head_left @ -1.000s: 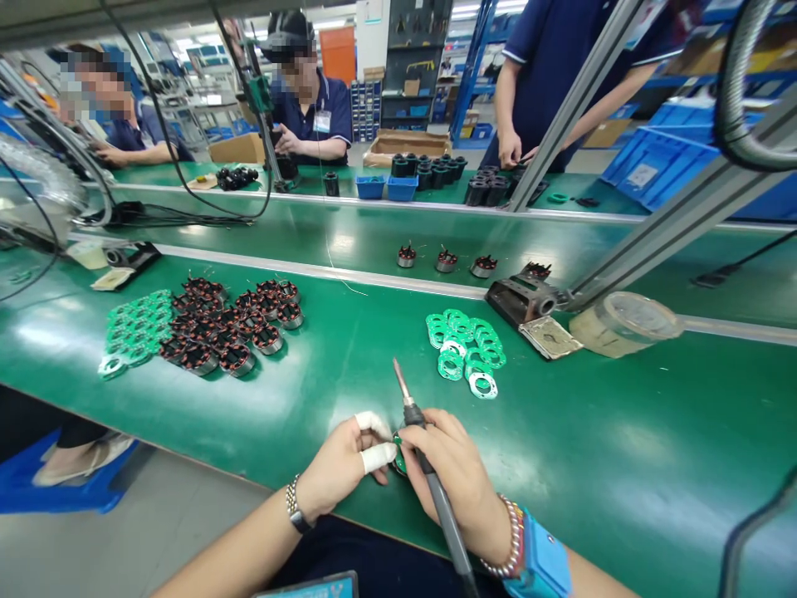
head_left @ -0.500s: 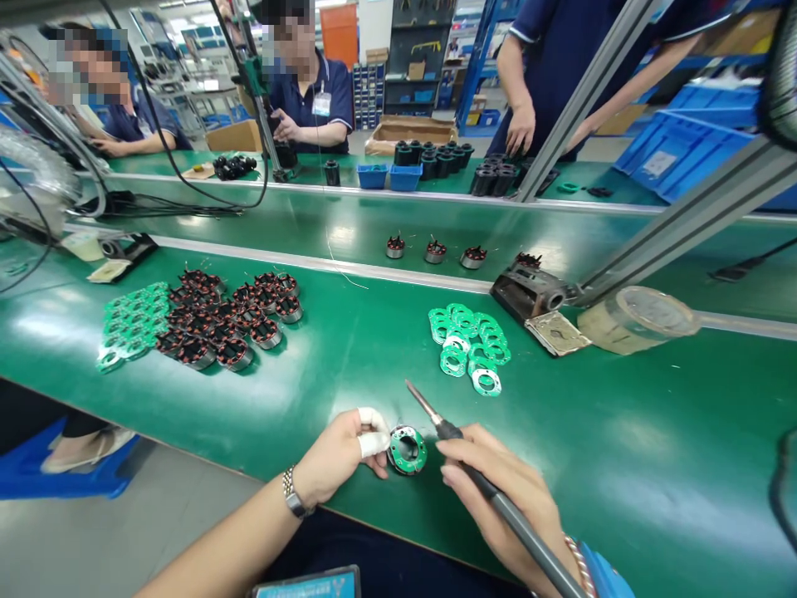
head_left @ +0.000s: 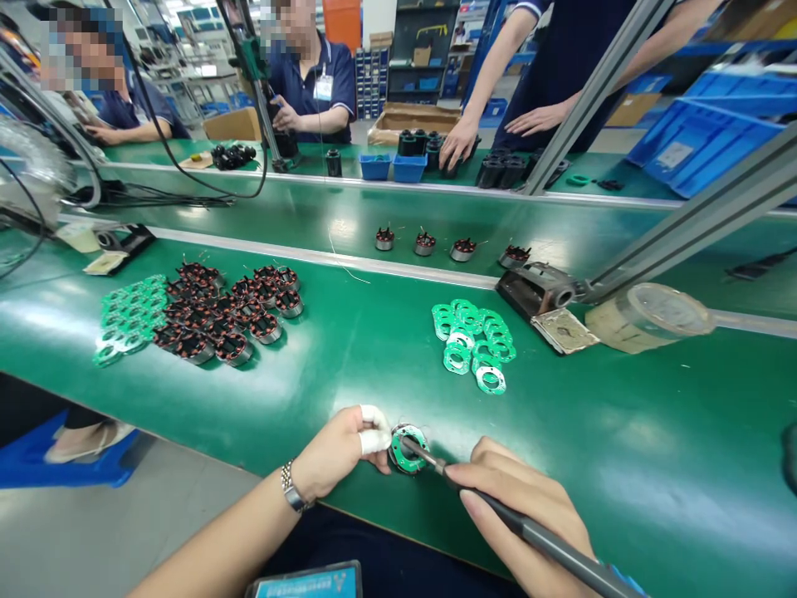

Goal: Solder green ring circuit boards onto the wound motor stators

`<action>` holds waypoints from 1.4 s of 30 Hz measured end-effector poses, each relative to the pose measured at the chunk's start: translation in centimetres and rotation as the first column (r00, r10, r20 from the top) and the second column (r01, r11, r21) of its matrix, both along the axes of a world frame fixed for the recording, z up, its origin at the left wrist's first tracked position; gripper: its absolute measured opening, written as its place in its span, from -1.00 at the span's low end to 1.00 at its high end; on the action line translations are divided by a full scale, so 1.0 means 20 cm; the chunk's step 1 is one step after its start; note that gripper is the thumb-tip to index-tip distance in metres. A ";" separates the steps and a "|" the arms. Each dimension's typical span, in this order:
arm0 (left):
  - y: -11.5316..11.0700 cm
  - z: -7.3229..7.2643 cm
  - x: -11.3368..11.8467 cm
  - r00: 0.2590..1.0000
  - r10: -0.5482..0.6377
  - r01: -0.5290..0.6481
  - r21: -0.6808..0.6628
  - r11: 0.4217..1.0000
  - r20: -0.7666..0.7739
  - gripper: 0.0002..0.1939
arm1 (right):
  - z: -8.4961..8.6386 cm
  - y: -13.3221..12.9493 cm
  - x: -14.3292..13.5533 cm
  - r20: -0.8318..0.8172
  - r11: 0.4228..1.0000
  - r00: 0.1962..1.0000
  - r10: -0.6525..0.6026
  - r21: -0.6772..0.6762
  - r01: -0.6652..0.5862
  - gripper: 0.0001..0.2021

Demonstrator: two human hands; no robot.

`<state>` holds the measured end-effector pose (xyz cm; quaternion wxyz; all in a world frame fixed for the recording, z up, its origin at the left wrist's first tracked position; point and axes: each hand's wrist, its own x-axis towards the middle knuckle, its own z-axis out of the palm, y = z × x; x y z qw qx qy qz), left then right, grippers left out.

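Note:
My left hand [head_left: 349, 444], with white wraps on thumb and finger, pinches the left edge of a motor stator topped by a green ring-shaped circuit board [head_left: 419, 463]. The stator rests near the table's front edge. In my right hand [head_left: 529, 507] is a soldering iron [head_left: 520, 523], held like a pen. Its tip lies over the ring's central opening; whether it touches the board I cannot tell. Further back, loose green ring boards [head_left: 457, 359] lie in a cluster. Wound stators [head_left: 230, 349] are gathered at the left, beside a sheet of green boards [head_left: 134, 316].
A soldering iron stand [head_left: 535, 291] with a sponge tray [head_left: 565, 330] stands at right, beside a round tub [head_left: 647, 317]. Several stators [head_left: 425, 243] line the ledge behind. A metal post [head_left: 598, 91] slants up at right. Co-workers occupy the far bench; one's hand [head_left: 459, 143] reaches among black cylinders.
My right hand has lowered the soldering iron's tip from above the board to its central opening. My left hand keeps its grip. The co-worker at right has reached leftward to the black cylinders.

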<state>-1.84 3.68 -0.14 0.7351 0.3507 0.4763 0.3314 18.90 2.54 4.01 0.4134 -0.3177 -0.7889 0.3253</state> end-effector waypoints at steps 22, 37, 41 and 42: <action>0.00 0.01 0.01 0.999 -0.015 0.016 0.031 0.999 -0.029 -0.84 | -0.09 0.04 -0.06 0.141 0.986 0.984 -0.106 0.140 0.087 -0.83; -0.06 -0.02 -0.11 0.622 0.225 0.613 0.645 0.457 -0.750 -0.75 | -0.17 0.04 -0.11 0.201 0.998 0.978 -0.057 0.049 0.048 -0.68; -0.08 -0.05 -0.11 0.546 0.355 0.697 0.647 0.310 -0.759 -0.70 | -0.16 0.04 -0.12 0.178 0.996 0.981 -0.075 0.065 0.064 -0.69; -0.09 -0.06 -0.10 0.542 0.377 0.693 0.653 0.305 -0.751 -0.71 | -0.16 0.03 -0.12 0.177 0.995 0.981 -0.079 0.067 0.068 -0.70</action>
